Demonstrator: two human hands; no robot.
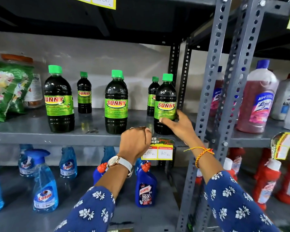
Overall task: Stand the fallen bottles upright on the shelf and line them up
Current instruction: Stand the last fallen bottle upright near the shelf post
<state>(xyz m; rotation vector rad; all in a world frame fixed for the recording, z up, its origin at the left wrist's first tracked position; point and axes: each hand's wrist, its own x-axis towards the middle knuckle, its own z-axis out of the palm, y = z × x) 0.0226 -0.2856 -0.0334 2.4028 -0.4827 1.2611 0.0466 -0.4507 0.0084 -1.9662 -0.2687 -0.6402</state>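
I face grey metal racks [213,77] of slotted angle posts, bolted together. Behind them runs a pale, plain wall [94,52]. The shelf above [107,19] is dark on its underside and casts shade over the top of my view. Yellow price tags [156,152] hang from the shelf edges. Below, blue spray bottles [44,186] stand on the lower shelf. In the next bay to my right stand pink cleaner [256,97] and red bottles [266,181]. A green pouch [7,89] leans at far left.
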